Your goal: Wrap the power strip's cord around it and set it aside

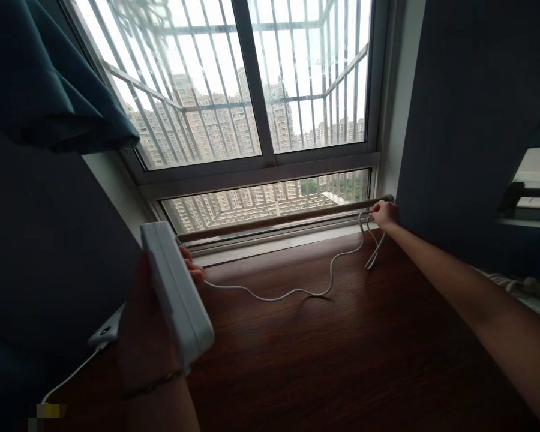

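Where hands [146, 312] [386, 215] grip, smooth box [175, 291], cord [270, 299] (wavy)

2 bare, slender forearms [463, 294], 1 thin, dark, textured bracelet [153, 386] round the left wrist [159, 363]

- A long white box [177, 294] with round corners, tipped on a slant in the left hand [144, 318], up above the brown wood top [297, 366]
- A thin white cord [270, 299], all wavy, going from beside the box to the right hand [386, 214], with a loop just below it
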Demonstrator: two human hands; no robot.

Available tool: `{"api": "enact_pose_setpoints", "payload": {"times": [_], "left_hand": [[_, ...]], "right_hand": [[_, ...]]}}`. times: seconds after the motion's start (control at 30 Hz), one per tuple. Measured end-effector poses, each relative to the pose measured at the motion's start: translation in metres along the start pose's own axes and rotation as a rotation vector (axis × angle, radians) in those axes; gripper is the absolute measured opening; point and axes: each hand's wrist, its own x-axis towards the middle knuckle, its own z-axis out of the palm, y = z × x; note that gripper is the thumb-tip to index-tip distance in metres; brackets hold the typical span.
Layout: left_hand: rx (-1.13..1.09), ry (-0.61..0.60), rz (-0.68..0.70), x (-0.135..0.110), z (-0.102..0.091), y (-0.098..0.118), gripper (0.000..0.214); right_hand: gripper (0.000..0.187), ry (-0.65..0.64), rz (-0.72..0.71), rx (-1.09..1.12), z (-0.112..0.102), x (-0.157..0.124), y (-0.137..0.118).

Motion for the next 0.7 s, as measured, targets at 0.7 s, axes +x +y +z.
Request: {"api": "enact_pose_setpoints", "payload": {"times": [0.7], "left_hand": [[0.181,-0.134,-0.060,-0.024,0.021,-0.049,0.037]], "right_hand": [[0.039,-0.228,0.269,0.093,0.027,-0.037,0.115]]}}
